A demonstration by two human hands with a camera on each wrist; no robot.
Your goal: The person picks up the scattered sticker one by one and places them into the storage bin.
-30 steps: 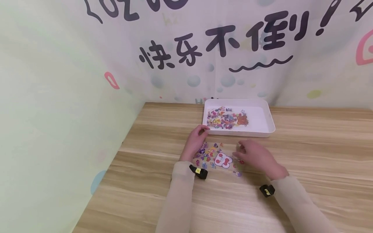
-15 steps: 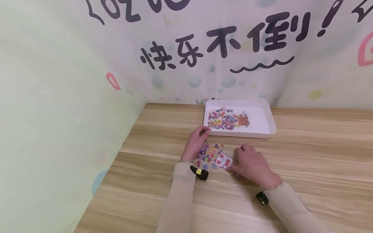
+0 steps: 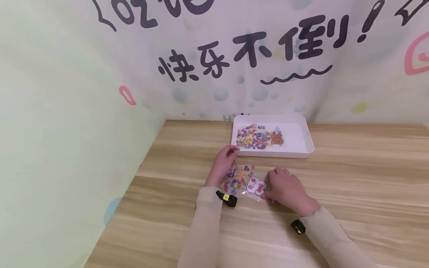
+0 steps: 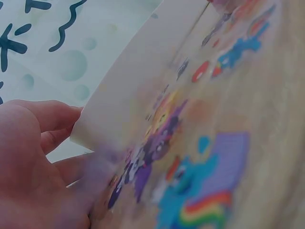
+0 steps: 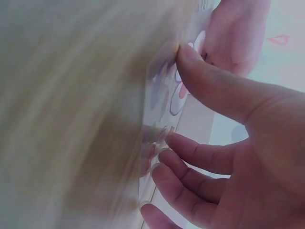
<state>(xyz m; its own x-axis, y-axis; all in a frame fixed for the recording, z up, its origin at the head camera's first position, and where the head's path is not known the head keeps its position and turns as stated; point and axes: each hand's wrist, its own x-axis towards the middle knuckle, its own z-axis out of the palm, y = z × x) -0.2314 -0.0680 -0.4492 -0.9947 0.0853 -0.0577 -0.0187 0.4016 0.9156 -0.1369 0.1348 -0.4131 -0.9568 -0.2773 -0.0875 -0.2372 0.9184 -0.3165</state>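
Note:
A clear sticker sheet [image 3: 239,182] with small colourful figures and a big white rabbit [image 3: 256,186] lies on the wooden table. My right hand [image 3: 289,191] grips its right end, thumb by the rabbit and fingers bent along the far part. In the right wrist view, the thumb [image 5: 209,78] and bent fingertips meet the clear plastic. My left hand [image 3: 223,163] holds the front left corner of a white tray [image 3: 298,153], with the sticker sheet just below the palm. The left wrist view shows the left fingers [image 4: 57,114] at the tray's edge, close beside pony stickers [image 4: 190,183].
Inside the tray lie more colourful stickers [image 3: 261,137], including a brown bear [image 3: 277,139]. The tray stands near the back of the table [image 3: 174,208], before a printed wall cloth [image 3: 248,93]. A black wrist camera [image 3: 228,199] sits on the left sleeve.
My right hand has come down and left onto the right end of the sticker sheet, which now shows glare near the thumb. The left hand stays at the tray's corner.

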